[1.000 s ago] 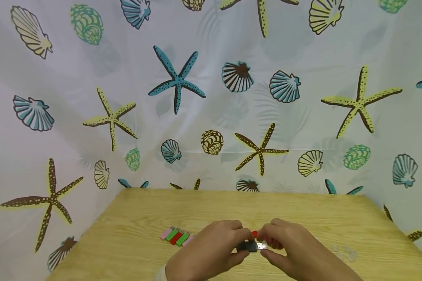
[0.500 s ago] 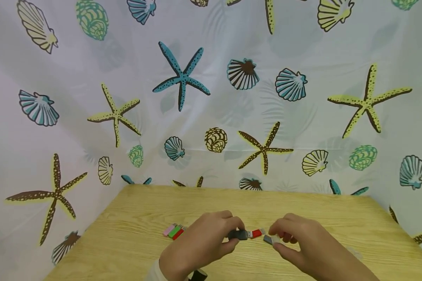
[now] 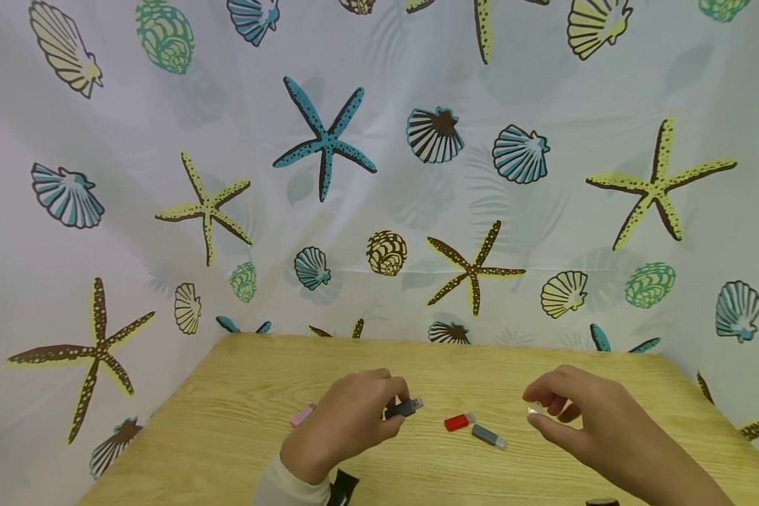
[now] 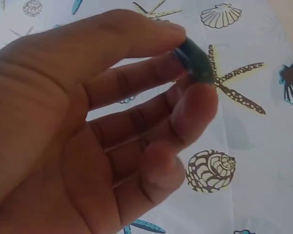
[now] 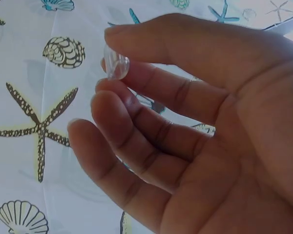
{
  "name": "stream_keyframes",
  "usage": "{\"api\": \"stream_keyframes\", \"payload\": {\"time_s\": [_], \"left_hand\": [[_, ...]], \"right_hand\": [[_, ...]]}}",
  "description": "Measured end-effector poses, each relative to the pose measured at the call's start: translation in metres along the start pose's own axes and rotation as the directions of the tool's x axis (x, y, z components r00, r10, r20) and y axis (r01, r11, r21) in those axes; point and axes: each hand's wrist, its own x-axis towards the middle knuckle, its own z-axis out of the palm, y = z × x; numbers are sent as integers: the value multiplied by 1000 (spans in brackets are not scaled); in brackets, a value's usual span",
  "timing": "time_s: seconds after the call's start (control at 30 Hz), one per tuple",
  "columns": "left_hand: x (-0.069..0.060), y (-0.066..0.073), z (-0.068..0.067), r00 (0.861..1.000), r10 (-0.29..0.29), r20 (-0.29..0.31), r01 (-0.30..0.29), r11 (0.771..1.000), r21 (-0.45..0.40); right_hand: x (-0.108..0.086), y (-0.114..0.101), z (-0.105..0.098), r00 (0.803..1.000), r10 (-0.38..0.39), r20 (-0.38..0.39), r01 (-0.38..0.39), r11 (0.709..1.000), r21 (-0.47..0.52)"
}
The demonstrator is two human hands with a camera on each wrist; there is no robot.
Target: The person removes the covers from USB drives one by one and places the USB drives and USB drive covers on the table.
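My left hand (image 3: 348, 414) pinches a dark USB flash drive (image 3: 401, 409) between thumb and fingers, its bare metal plug pointing right. In the left wrist view the body of that flash drive (image 4: 199, 62) looks dark green and is partly covered by the fingertips. Over the right part of the table, my right hand (image 3: 597, 425) holds a small clear cap (image 3: 534, 410) between thumb and forefinger. The right wrist view shows this clear cap (image 5: 117, 66) at the fingertips. Between the hands, a red flash drive (image 3: 457, 422) and a grey flash drive (image 3: 485, 436) lie on the table.
A pink flash drive (image 3: 301, 415) lies left of my left hand. A wooden table (image 3: 278, 358) spans the view, with a shell-patterned cloth (image 3: 379, 204) hanging behind and at both sides. Something black (image 3: 344, 486) shows at my left wrist.
My hands, close together before, have moved apart. The left has shifted left with the dark flash drive; the right has moved right with the clear cap. The grey flash drive is now fully visible.
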Motion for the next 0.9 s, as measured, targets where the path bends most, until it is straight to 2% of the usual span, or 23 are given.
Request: {"api": "stream_keyframes", "payload": {"time_s": [0.17,0.33,0.57,0.67,0.83,0.9], "left_hand": [[3,-9,6,997,-75,33,74,997,23],[3,-19,14,987,-143,72,142,990,13],[2,-33,28,971,-201,128,203,979,-1],[3,-37,33,959,-238,154,239,971,12],[5,-42,44,923,-304,235,300,952,56],[5,-44,49,915,-316,252,308,949,71]], "right_hand": [[-3,11,-6,998,68,-14,-68,998,-9],[-5,21,-10,991,136,-14,-136,991,-19],[-8,34,-9,972,232,22,-232,973,-10],[-9,41,-10,960,278,35,-277,960,-38],[-10,55,-10,938,342,57,-336,937,-101],[-11,61,-10,930,362,65,-354,929,-107]]}}
